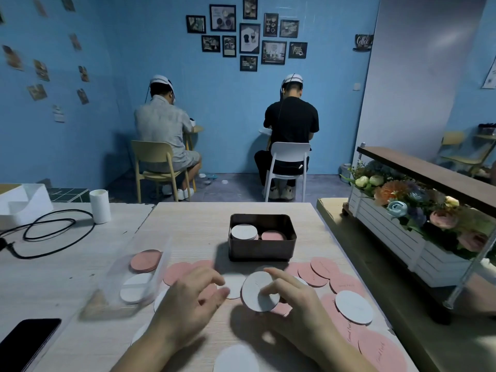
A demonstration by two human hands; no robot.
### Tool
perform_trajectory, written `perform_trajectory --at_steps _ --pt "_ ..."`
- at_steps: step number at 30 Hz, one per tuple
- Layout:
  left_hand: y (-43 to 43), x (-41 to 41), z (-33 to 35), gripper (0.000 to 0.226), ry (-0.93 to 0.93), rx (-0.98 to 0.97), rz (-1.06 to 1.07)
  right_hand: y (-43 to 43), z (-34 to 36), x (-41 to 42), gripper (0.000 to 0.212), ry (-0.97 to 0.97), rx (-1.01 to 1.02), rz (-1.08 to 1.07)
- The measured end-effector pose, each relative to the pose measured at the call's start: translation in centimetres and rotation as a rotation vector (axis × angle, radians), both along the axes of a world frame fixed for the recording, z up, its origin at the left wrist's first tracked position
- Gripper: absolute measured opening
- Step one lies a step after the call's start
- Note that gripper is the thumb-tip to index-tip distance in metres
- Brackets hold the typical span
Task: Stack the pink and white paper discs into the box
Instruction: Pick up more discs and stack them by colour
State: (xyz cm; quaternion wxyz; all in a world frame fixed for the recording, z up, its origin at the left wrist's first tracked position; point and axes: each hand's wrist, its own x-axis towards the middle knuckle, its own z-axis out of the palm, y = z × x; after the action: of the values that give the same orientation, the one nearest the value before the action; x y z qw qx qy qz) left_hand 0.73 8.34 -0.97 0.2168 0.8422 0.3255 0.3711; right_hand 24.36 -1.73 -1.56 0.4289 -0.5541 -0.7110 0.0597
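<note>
White disc (257,289), tilted, is pinched by my right hand (292,299), thumb against fingers, just in front of the box (261,251); my left hand (188,299) hovers beside it, loosely spread, empty. Best to level it, then lower it squarely onto the box's white stack (243,232).
</note>
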Motion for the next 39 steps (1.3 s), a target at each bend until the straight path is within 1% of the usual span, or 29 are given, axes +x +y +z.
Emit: perform_trajectory --at_steps 2,3,4,7,8,10,15,16,20,22,26,28,30,32,33,35,37,39 --pt "1.1 -0.4 -0.2 0.013 0.109 0.100 0.127 0.1 -0.1 0.0 0.032 0.023 -0.006 -0.023" --pt "1.4 -0.3 -0.2 0.014 0.165 0.111 0.152 0.2 -0.2 -0.1 0.031 0.027 -0.015 -0.040" --pt "1.7 0.0 -0.3 0.021 0.222 0.103 0.151 0.2 -0.2 -0.1 0.030 0.024 -0.016 -0.054" --pt "2.1 1.4 -0.3 0.055 0.432 0.031 0.131 0.3 -0.3 -0.1 0.024 0.022 0.001 -0.064" --pt "2.3 1.9 -0.2 0.062 0.490 0.015 0.139 0.3 -0.3 -0.1 0.024 0.033 0.002 -0.069" --pt "2.5 2.8 0.1 0.066 0.533 0.005 0.148 0.3 -0.3 0.1 0.025 0.036 0.004 -0.086" --pt "2.7 3.2 0.4 0.062 0.468 0.012 0.125 0.3 -0.3 0.4 0.029 0.050 0.009 -0.073" --pt "2.6 2.9 0.4 0.062 0.416 0.028 0.123 0.3 -0.3 0.4 0.029 0.052 0.007 -0.072" --pt "1.5 1.2 0.4 0.067 0.091 0.063 0.089 0.5 -0.5 0.5 0.029 0.042 -0.023 -0.071" --pt "0.5 0.7 0.7 0.068 0.006 0.117 0.034 0.6 -0.7 0.5 0.028 0.018 -0.044 -0.085" --pt "-1.2 1.3 0.7 0.055 0.035 0.283 -0.135 0.4 -0.3 -0.2 0.031 -0.026 -0.044 -0.047" --pt "-1.6 1.6 0.6 0.052 0.076 0.254 -0.161 0.3 -0.3 -0.5 0.041 -0.018 -0.049 -0.029" --pt "-1.9 1.8 0.7 0.047 0.098 0.191 -0.161 0.1 -0.3 -0.7 0.055 0.043 -0.078 -0.046" --pt "-1.9 2.0 0.6 0.041 0.099 0.182 -0.158 -0.1 -0.3 -0.8 0.068 0.102 -0.109 -0.052" --pt "-1.9 2.1 0.5 0.040 0.100 0.190 -0.162 -0.2 -0.3 -0.9 0.068 0.091 -0.107 -0.043" --pt "-1.8 2.5 0.2 0.045 0.098 0.193 -0.172 -0.2 -0.1 -1.0 0.060 0.009 -0.089 -0.019" --pt "-1.8 2.6 0.1 0.057 0.099 0.128 -0.173 -0.1 0.1 -1.0 0.048 -0.067 -0.082 0.008" --pt "-2.0 2.4 0.2 0.067 0.103 0.042 -0.193 0.0 0.0 -0.8 0.038 -0.088 -0.076 0.028"
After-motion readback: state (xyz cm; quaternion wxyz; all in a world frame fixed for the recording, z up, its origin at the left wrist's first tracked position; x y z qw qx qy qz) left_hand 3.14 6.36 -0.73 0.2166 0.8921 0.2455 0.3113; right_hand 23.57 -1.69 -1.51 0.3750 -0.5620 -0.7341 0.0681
